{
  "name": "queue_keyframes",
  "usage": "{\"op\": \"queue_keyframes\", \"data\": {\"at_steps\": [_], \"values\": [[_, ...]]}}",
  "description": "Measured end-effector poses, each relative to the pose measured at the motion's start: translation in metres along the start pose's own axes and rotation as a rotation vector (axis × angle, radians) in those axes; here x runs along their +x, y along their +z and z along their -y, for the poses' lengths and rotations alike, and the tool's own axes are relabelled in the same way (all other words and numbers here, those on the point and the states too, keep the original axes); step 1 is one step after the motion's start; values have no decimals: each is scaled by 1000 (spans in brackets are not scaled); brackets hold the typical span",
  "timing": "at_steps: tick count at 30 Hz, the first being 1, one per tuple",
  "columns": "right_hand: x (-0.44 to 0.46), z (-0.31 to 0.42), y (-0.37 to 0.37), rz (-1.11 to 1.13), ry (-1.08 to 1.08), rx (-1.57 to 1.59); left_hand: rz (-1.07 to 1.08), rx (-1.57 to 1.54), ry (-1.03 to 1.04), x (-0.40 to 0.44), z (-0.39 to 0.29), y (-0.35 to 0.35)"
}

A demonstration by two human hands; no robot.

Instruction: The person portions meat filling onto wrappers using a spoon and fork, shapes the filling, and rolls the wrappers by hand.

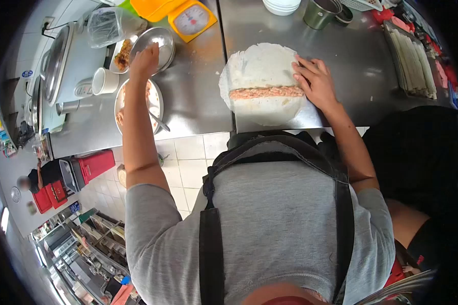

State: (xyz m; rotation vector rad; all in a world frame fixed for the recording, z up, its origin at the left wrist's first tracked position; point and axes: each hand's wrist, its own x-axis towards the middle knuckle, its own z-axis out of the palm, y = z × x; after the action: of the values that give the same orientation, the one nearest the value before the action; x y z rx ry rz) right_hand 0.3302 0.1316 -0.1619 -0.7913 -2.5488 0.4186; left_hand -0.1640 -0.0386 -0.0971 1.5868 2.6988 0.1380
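A thin, pale round wrapper sheet lies on the steel counter with a strip of pinkish minced filling across it. My right hand rests at the sheet's right edge, fingers apart, near the end of the filling. Over at the left, my left hand reaches into a metal bowl, its fingers bunched together; whatever they may hold is hidden. Under my left forearm stands a white bowl of minced filling with a spoon in it.
A yellow kitchen scale, a dish of browned food and a white cup stand at the left. A green metal pot and white bowls are at the back. A tray of rolled pieces lies right. Another person is far left.
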Motion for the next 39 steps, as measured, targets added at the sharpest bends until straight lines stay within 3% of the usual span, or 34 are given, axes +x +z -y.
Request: {"op": "queue_keyframes", "data": {"at_steps": [1,3,5,6,9,10,12,14,16,19,20,22,26,29,34,39], "values": [[2,0,0,3,0,5,-15,6,120,6,16,18],[3,1,-5,13,2,14,116,38,142,9,21,30],[4,3,-9,12,13,26,398,93,-59,16,13,16],[3,2,-10,12,19,20,437,64,107,16,23,9],[-6,6,-13,-7,38,57,308,27,2,-9,-31,-44],[-7,9,-14,-18,44,78,230,115,142,-29,-70,-54],[-9,15,-15,-21,49,104,186,-413,339,-52,-126,-14],[-8,21,-13,-13,45,90,404,-382,493,-59,-194,13],[-2,24,-5,8,34,46,234,-256,669,-54,-231,76],[4,15,9,-20,36,-33,164,-161,625,-43,-267,87],[4,9,11,-32,37,-46,189,-211,696,-43,-273,90],[6,4,11,-59,41,-67,244,-307,835,-42,-280,93],[4,-2,5,8,94,1,106,18,701,-30,-265,86],[5,-4,6,33,144,77,242,-143,885,-43,-287,89],[11,-3,4,55,57,-111,144,-73,732,-26,-242,80],[26,-2,15,73,-27,-217,287,25,706,-55,-216,61]]}}
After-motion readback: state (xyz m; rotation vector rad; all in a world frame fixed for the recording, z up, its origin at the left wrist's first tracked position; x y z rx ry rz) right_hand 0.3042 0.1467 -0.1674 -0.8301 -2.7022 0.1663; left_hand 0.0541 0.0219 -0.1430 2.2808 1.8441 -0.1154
